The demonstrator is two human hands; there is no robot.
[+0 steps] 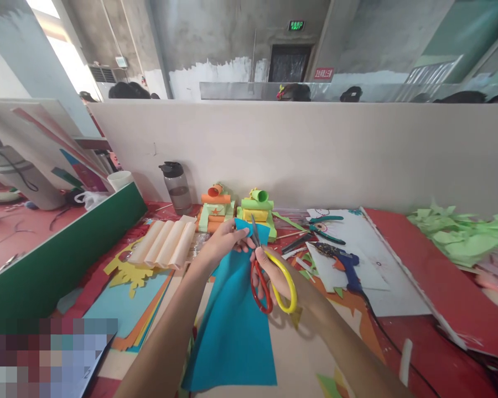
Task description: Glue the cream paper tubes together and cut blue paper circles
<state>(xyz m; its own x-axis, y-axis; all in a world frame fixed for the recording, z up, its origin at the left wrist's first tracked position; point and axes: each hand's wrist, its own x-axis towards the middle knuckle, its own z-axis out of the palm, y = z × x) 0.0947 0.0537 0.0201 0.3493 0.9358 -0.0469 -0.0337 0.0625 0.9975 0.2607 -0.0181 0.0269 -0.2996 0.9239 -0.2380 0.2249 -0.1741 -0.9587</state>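
A long blue sheet (244, 326), felt or thick paper, hangs from the fingers of my left hand (229, 237), which pinches it near its top edge. My right hand (274, 271) grips a pair of scissors (291, 279) with one yellow and one red handle loop. The scissor blades point up and lie at the upper part of the blue sheet, just right of my left fingertips. Whether the blades are cutting into it I cannot tell. Behind the sheet stand two small models of rolled paper, one orange (216, 207) and one green (259, 205).
Rolled cream paper (166, 243), a yellow cut-out (130, 268) and coloured sheets (120, 307) lie left. A water bottle (177, 188) stands by the partition (315, 149). Pliers (327, 229) and a blue glue gun (348, 265) with a cord lie right. A green board (66, 249) borders the left.
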